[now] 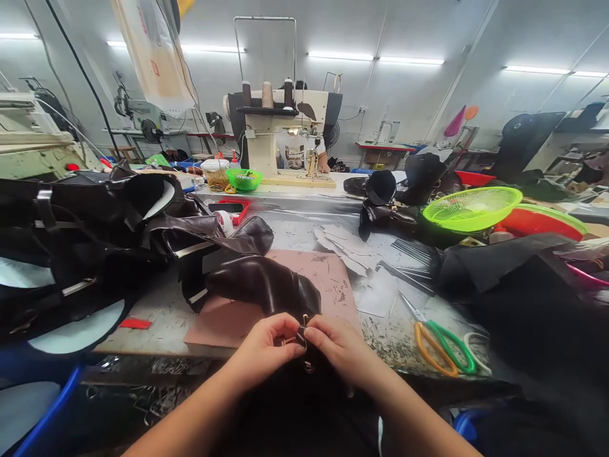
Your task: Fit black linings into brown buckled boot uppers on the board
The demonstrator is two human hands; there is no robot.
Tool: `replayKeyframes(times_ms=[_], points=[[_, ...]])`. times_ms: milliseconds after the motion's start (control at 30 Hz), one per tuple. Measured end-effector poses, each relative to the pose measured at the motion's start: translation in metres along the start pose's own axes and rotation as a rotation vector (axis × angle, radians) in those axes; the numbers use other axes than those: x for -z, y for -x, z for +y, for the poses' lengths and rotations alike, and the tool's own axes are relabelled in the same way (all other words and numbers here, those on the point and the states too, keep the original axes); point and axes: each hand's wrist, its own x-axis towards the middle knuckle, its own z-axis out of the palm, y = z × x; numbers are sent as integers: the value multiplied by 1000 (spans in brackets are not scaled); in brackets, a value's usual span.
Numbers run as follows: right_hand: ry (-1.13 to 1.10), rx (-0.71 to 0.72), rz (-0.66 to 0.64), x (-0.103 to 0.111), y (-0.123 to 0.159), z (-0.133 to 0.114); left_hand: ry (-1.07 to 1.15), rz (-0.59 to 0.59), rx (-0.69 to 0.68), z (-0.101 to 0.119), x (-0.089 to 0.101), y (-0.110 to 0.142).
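Note:
A dark brown leather boot upper (266,285) lies on a pinkish cutting mat (328,279) and hangs over the table's front edge toward me. My left hand (266,346) and my right hand (340,346) meet at its near end. Both pinch a small strap with a metal buckle (301,333) between thumb and fingertips. The fingers of both hands are closed around it. Below the hands the rest of the leather is dark and hard to make out.
A pile of black boot uppers (71,241) fills the left side. Scissors with orange and green handles (442,343) lie right of the mat, beside grey paper patterns (347,244). Green and orange baskets (471,206) stand at right. A sewing machine (280,127) stands behind, with a person seated there.

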Motion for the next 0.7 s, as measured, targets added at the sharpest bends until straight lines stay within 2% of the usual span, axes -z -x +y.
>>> replayKeyframes(times_ms=[100,167,267,367,467,600,700], points=[[-155,-38,-33,0,4,3,-27,40,-3,-1,1,0],[-158,9,-64,0,10,4,12,61,-4,-2,2,-1],[90,241,-38,-5,17,7,117,68,32,-2,4,-1],[327,467,94,-15,16,17,179,61,75,-2,3,-2],[424,542,229,-21,13,34,164,74,71,-3,2,-4],[212,550,385,-17,17,55,-14,140,42,-3,0,-4],[-20,498,408,-16,24,63,-381,138,25,-1,-3,0]])
